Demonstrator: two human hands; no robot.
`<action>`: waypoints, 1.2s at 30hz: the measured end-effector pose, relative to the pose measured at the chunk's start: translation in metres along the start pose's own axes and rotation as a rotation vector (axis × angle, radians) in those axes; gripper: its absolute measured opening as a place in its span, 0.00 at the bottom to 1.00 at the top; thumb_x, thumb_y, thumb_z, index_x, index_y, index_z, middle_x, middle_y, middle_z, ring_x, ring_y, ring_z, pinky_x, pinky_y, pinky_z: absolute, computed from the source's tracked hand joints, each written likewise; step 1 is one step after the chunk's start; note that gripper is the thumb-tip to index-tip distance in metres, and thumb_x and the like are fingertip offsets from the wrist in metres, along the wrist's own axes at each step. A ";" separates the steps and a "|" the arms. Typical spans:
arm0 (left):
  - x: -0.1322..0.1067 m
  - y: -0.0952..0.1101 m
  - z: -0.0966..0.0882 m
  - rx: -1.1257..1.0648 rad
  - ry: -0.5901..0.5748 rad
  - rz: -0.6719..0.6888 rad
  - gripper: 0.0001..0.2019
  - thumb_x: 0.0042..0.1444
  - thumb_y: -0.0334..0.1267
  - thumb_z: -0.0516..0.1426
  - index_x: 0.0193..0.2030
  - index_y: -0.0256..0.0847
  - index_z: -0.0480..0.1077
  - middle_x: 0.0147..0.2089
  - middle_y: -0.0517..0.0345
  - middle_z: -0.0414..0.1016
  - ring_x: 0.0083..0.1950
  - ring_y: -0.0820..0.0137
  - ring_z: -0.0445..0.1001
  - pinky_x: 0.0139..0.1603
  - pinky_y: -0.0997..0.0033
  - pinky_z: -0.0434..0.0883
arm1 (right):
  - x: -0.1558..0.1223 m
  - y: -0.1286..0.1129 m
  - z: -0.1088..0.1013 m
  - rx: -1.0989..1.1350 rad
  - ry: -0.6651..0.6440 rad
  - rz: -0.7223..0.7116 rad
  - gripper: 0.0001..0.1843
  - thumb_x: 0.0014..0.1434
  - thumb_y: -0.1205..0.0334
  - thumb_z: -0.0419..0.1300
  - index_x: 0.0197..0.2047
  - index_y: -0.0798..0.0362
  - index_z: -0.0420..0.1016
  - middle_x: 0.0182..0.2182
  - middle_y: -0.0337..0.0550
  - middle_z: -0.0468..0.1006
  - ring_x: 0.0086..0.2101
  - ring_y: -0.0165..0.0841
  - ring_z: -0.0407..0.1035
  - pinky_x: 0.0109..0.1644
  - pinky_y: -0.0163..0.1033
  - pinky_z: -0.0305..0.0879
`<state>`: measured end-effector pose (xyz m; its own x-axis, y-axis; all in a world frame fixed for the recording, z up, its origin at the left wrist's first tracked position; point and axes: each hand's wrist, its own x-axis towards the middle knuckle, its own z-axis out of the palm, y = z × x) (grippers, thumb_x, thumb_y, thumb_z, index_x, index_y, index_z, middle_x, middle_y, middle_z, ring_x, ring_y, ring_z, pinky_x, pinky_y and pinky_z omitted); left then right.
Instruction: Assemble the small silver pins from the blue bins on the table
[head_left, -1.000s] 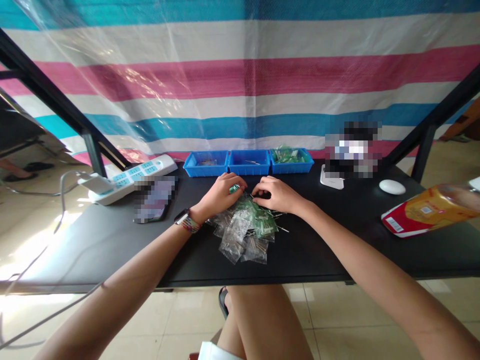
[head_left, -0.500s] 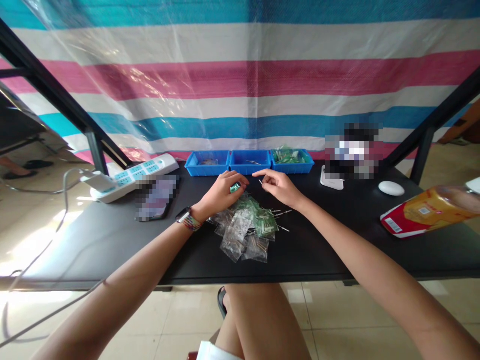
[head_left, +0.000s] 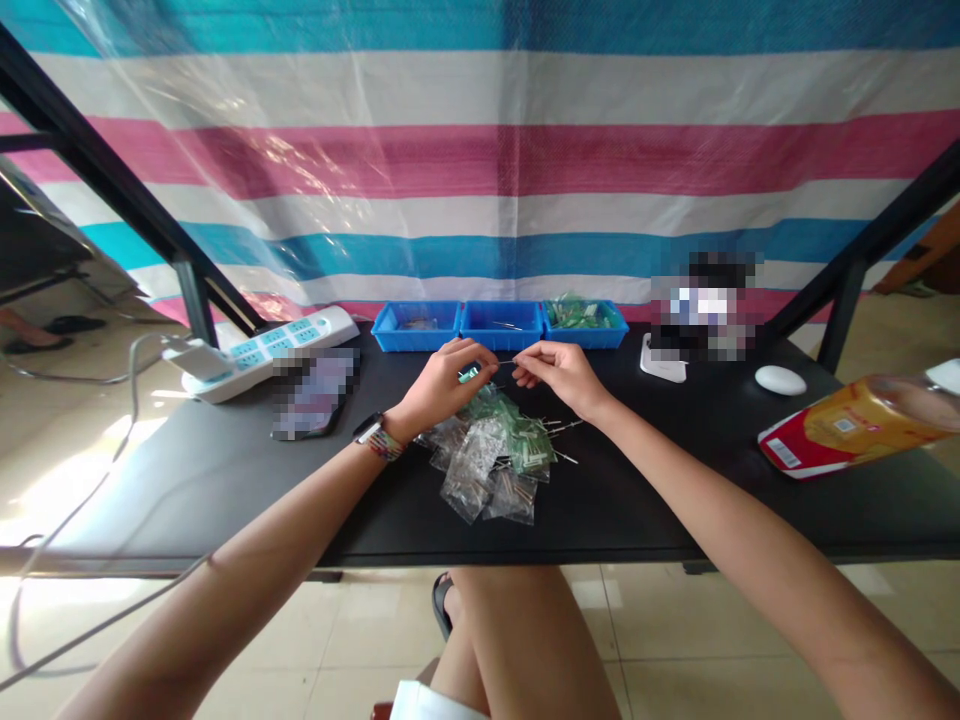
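Note:
My left hand [head_left: 444,385] is curled around a small green part [head_left: 470,374] above a black table [head_left: 187,480]. My right hand [head_left: 556,374] pinches a thin metal pin [head_left: 507,362] whose tip points at the green part. Both hands hover just above a heap of small clear plastic bags [head_left: 491,455] holding green and brown components. A few loose pins [head_left: 562,428] lie on the table beside the heap, under my right wrist.
Three blue trays stand at the table's back edge: left [head_left: 415,327], middle [head_left: 501,324], and right [head_left: 585,320] with green parts. A white power strip [head_left: 274,350] and a phone [head_left: 311,395] lie at left. A white mouse [head_left: 780,380] and red-yellow packet [head_left: 855,425] lie at right.
My right hand lifted off the heap of bags with a thin pin and brought it up to the green part in my left hand. The left hand rose slightly.

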<state>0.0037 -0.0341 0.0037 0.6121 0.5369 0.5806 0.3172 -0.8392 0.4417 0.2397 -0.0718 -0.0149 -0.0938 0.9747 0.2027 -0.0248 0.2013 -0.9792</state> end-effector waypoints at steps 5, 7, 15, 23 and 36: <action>0.000 0.001 -0.001 0.036 0.005 0.019 0.08 0.74 0.40 0.58 0.45 0.42 0.77 0.45 0.54 0.82 0.47 0.62 0.77 0.54 0.61 0.71 | 0.000 0.002 0.005 -0.021 -0.015 -0.004 0.31 0.51 0.31 0.75 0.34 0.54 0.83 0.27 0.44 0.84 0.26 0.33 0.78 0.31 0.37 0.73; 0.000 0.002 -0.001 0.038 0.020 0.021 0.06 0.72 0.40 0.59 0.45 0.43 0.77 0.46 0.54 0.82 0.49 0.62 0.77 0.56 0.61 0.71 | -0.001 0.002 0.007 -0.022 -0.021 0.001 0.31 0.51 0.31 0.75 0.33 0.54 0.82 0.26 0.43 0.83 0.25 0.32 0.77 0.30 0.37 0.72; 0.001 0.003 -0.003 0.069 0.039 -0.023 0.13 0.75 0.43 0.56 0.40 0.42 0.76 0.42 0.54 0.81 0.45 0.62 0.74 0.53 0.59 0.69 | -0.005 -0.005 0.010 0.079 0.014 -0.016 0.26 0.46 0.44 0.81 0.38 0.54 0.80 0.29 0.42 0.84 0.28 0.36 0.81 0.33 0.39 0.79; 0.002 0.002 -0.003 0.029 0.000 -0.029 0.16 0.76 0.45 0.55 0.37 0.42 0.76 0.40 0.54 0.81 0.44 0.61 0.74 0.53 0.58 0.69 | -0.006 -0.004 0.007 0.085 0.029 -0.024 0.25 0.48 0.43 0.80 0.36 0.54 0.80 0.31 0.44 0.84 0.28 0.35 0.81 0.32 0.40 0.82; 0.000 -0.003 -0.001 0.003 0.055 0.007 0.08 0.73 0.41 0.59 0.42 0.43 0.75 0.43 0.55 0.82 0.47 0.62 0.76 0.55 0.60 0.72 | -0.007 -0.002 0.010 0.070 0.033 -0.010 0.29 0.51 0.36 0.77 0.35 0.54 0.80 0.32 0.44 0.84 0.25 0.32 0.78 0.29 0.39 0.81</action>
<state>0.0025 -0.0312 0.0029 0.5733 0.5347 0.6208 0.3153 -0.8433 0.4352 0.2309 -0.0798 -0.0142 -0.0602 0.9757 0.2109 -0.0949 0.2047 -0.9742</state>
